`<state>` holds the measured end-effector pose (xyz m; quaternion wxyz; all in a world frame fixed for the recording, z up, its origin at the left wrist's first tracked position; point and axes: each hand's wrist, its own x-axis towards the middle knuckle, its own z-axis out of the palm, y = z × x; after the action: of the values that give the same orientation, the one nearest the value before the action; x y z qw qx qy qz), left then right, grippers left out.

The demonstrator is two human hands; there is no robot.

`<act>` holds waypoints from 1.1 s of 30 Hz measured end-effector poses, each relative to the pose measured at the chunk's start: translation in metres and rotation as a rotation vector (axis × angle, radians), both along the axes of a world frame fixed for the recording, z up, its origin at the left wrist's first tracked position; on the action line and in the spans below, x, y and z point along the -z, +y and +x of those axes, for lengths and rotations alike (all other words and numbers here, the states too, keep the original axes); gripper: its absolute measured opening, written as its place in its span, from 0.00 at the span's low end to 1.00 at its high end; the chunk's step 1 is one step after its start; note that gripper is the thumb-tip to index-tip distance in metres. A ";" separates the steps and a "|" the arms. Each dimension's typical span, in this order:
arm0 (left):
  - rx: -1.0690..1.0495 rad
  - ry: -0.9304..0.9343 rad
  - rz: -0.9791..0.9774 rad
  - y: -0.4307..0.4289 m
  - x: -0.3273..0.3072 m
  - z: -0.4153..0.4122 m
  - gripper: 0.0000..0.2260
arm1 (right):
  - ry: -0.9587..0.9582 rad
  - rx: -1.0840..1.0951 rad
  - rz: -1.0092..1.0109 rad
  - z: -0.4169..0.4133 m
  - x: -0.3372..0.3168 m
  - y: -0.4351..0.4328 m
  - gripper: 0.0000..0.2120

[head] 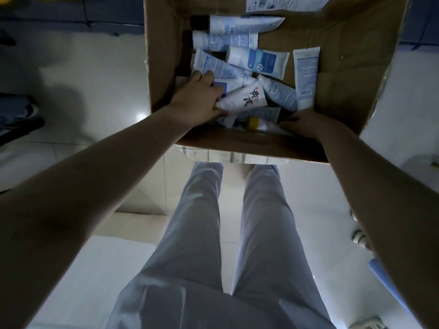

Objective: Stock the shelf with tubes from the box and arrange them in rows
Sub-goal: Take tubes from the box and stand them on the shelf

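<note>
White plastic with black brush characters – that is the tube point(242, 99) the left hand point(198, 98) has hold of, its cap end pinched between the thumb below and the curled fingers point(207, 76) above. The knuckles press against a blue-and-white tube point(219, 65) lying slantwise at the hand's 12 o'clock. The gripped tube points toward 2 o'clock from the palm and rests on the heap inside the cardboard box point(344, 55).

The right hand point(306, 122) lies over the box's near wall at 5 o'clock of the heap, fingertips bent leftward into shadow. Whether they are closed on anything cannot be told. Just beside those fingertips, at their 9 o'clock, shows a yellow cap point(253, 123).

More tubes lie loose and crossed in the box, none in rows:
- a blue-panelled tube point(259, 61) at the centre
- a pale tube point(305, 78) stretched along the 3 o'clock side
- two long tubes point(228, 40) stacked toward 12 o'clock

The box fills the view's upper half, flaps open, its near edge sitting on a checked cloth point(228, 157). Below it, at 6 o'clock, stand the person's legs in grey trousers point(197, 233) on a pale tiled floor point(95, 67). No shelf is in view.
</note>
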<state>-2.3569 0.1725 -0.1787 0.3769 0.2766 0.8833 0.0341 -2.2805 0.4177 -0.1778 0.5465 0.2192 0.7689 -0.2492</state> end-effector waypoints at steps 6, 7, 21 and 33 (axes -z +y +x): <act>-0.217 -0.091 0.026 0.006 -0.004 -0.005 0.18 | -0.006 0.115 -0.077 -0.002 0.001 0.002 0.19; -0.226 -0.074 -0.002 0.003 -0.005 -0.007 0.19 | -0.002 0.140 -0.096 -0.002 0.002 0.002 0.19; -0.260 -0.064 -0.164 0.009 -0.002 -0.014 0.29 | 0.020 0.156 -0.122 -0.003 0.018 0.000 0.17; -0.632 -0.152 0.169 0.015 0.005 -0.010 0.16 | -0.102 0.513 -0.142 0.001 0.022 0.000 0.17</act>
<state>-2.3671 0.1879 -0.1837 0.3881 0.0158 0.8888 0.2432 -2.2796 0.4176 -0.1998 0.5177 0.3801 0.6402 -0.4215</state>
